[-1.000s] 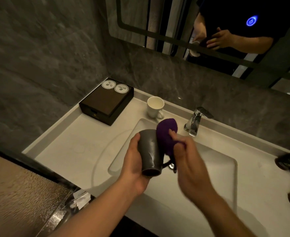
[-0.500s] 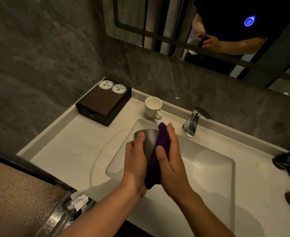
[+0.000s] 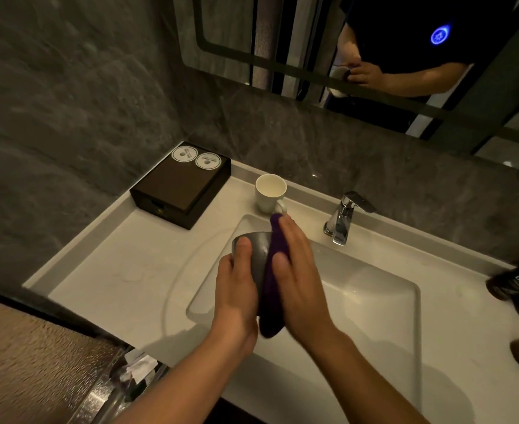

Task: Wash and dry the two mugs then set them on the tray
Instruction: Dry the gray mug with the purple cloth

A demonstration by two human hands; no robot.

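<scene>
Purple cloth (image 3: 275, 289) pressed flat by the right hand (image 3: 298, 276) should wrap the grey mug (image 3: 256, 255), clasped over the sink (image 3: 374, 301) by the left hand (image 3: 237, 295), turning steadily.

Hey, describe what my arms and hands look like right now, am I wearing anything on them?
Both forearms are bare from the bottom edge of the view up to the left hand and right hand: no sleeves, gloves, watch, bracelet or rings show. In the mirror a short dark sleeve ends above the elbow, part of a dark top with a glowing blue round emblem.
</scene>
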